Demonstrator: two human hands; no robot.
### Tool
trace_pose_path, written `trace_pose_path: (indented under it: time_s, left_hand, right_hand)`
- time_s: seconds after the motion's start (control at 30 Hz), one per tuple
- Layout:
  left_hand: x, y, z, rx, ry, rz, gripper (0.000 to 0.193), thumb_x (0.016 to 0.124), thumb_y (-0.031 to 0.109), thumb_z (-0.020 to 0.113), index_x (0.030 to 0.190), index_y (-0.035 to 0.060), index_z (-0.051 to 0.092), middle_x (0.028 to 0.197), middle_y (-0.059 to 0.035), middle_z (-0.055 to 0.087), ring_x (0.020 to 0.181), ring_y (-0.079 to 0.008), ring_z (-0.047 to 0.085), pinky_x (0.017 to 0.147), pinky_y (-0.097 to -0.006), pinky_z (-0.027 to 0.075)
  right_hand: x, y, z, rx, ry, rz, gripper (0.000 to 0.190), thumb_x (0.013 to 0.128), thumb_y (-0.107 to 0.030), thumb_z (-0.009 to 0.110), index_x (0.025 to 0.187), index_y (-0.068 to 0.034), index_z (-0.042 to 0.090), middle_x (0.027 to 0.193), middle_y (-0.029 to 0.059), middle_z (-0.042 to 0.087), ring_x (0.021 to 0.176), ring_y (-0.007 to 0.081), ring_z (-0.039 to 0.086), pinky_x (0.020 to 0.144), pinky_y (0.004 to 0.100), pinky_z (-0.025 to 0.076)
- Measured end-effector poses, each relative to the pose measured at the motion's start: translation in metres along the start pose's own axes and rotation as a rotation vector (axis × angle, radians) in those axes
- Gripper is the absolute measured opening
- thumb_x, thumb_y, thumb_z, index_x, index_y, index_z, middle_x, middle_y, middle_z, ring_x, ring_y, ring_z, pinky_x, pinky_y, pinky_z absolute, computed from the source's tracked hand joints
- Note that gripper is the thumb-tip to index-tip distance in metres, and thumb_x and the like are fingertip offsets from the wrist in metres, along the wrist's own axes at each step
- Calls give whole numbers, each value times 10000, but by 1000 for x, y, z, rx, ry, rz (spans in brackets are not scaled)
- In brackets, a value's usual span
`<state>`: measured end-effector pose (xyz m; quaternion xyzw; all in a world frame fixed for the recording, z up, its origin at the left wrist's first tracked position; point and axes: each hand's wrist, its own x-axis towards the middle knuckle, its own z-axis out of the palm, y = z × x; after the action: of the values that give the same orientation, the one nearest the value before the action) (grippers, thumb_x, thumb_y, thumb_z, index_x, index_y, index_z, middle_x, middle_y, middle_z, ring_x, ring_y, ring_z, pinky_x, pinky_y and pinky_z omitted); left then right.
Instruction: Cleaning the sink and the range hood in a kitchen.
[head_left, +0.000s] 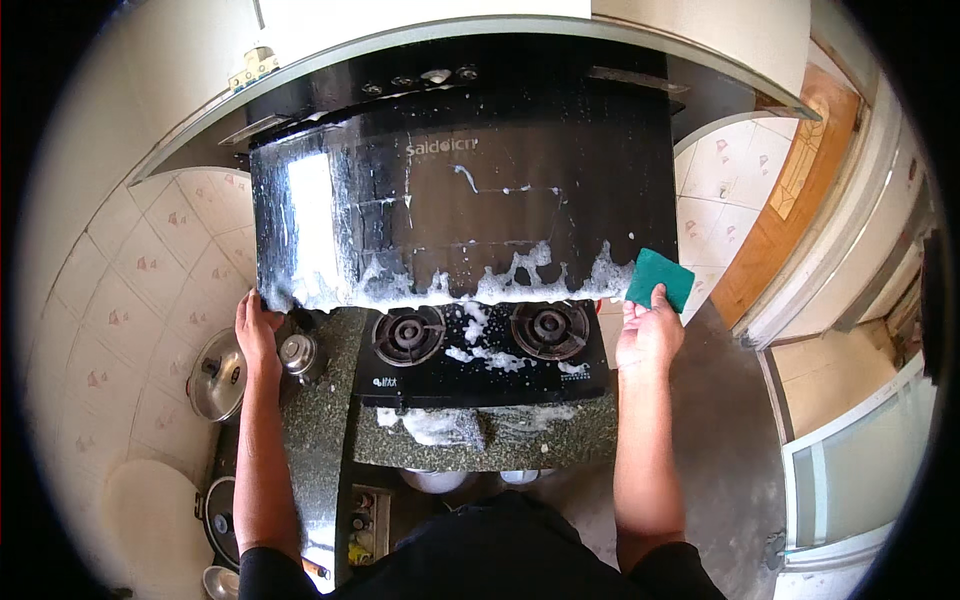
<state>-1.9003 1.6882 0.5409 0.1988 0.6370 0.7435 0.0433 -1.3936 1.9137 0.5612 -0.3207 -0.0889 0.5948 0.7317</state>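
A black glass-fronted range hood (480, 202) fills the upper middle, white suds along its lower edge. My right hand (651, 330) holds a green scouring pad (660, 279) at the hood's lower right corner. At the lower left corner, my left hand (257, 326) has its fingers by the edge; its fingertips are partly hidden, so I cannot tell whether they grip it. Below the hood lies a black two-burner gas stove (480, 386) spotted with foam. More suds and a wet grey cloth-like item (471, 433) lie on the speckled countertop (585, 435) in front.
Left of the stove stand a lidded pan (217, 375), a small lidded metal pot (298, 354) and another pan with a glass lid (223, 523). Tiled wall (120, 300) borders the left. At the right are a wooden door frame (787, 195) and a glass-panelled door (855, 480).
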Motion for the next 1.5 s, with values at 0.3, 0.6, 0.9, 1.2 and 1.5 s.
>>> trace_pose_path:
  time_s: [0.3, 0.6, 0.9, 1.2, 1.5]
  left_hand:
    - [36, -11, -7, -49, -285, -34, 307, 1134, 330, 524, 1018, 69, 634, 782, 6, 601, 614, -92, 569, 571, -257, 501]
    - [37, -13, -1, -236, -421, -65, 269, 1135, 258, 533, 984, 60, 635, 828, 25, 634, 659, -53, 568, 588, -234, 473]
    - [31, -16, -6, -212, -299, -100, 241, 1113, 222, 575, 1022, 33, 692, 767, -15, 677, 600, -90, 616, 570, -248, 460]
    - [31, -9, -15, -168, -316, -98, 238, 1110, 229, 585, 1067, 24, 700, 778, -19, 686, 609, -99, 628, 577, -247, 466]
    - [36, -18, -16, -78, -290, -73, 299, 1116, 276, 576, 1198, 24, 715, 809, -12, 703, 633, -88, 626, 597, -243, 461]
  right_hand:
    - [-137, 183, 73, 65, -174, -13, 154, 1092, -158, 597, 1206, -55, 601, 1048, 74, 686, 802, 171, 664, 742, 335, 559]
    - [-292, 362, 147, -345, -378, 156, 312, 1106, -261, 592, 1083, 46, 642, 983, 106, 710, 849, 192, 712, 699, 342, 571]
    - [-222, 277, 93, -101, -630, 227, 300, 1089, -264, 629, 1049, 20, 719, 941, 88, 742, 781, 174, 697, 735, 324, 572]
    - [-60, 82, 14, -176, -344, -76, 306, 1088, -320, 623, 1133, -16, 620, 1049, 127, 707, 927, 254, 699, 795, 440, 593]
    - [-20, 54, 8, -231, -16, -214, 424, 1090, -438, 584, 1065, -14, 582, 881, 92, 669, 753, 224, 676, 668, 401, 591]
